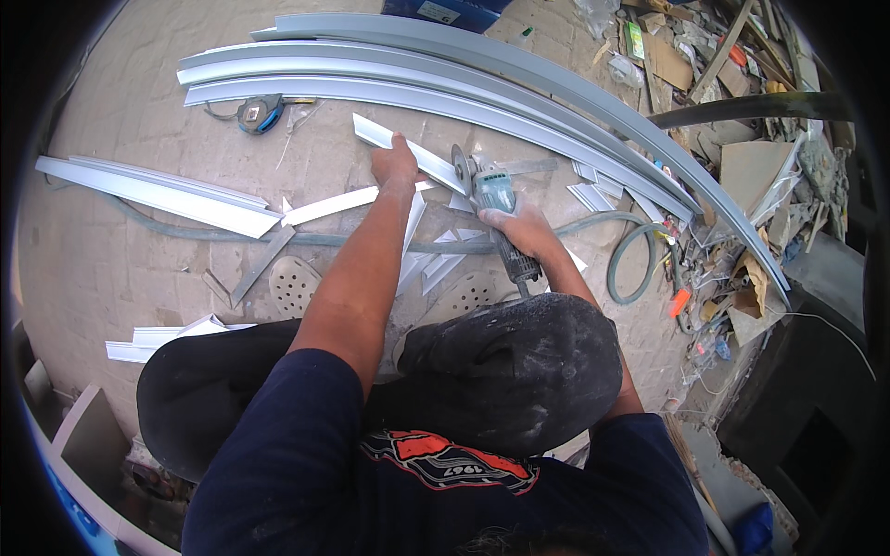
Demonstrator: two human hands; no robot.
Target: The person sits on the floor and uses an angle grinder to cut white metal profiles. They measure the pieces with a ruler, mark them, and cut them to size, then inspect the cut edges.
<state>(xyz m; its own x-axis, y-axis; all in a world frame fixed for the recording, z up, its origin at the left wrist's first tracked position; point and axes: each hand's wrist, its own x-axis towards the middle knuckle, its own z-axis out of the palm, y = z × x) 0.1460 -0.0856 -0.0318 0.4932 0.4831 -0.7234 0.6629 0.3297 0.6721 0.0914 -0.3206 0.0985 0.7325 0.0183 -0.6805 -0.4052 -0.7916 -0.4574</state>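
Observation:
My right hand [524, 227] is wrapped round the body of a green and black angle grinder [496, 192]. The grinder's disc [458, 167] stands at the right end of a short white trim strip [417, 157]; whether it touches the strip I cannot tell. My left hand [396, 162] grips that strip near its middle, holding it slanted down to the right above the paving. Below my hands lie white offcuts [440, 264] and a narrow white strip [329, 204]. A flat grey metal bar [533, 167] lies just beyond the grinder.
Long pale profiles [417, 69] stretch across the far side, beside a blue and black tape measure [260, 113]. More cut profiles [167, 195] lie left. A grey hose [306, 239] crosses the paving and coils at right, near a heap of debris [732, 167]. A blue box [445, 11] stands far off.

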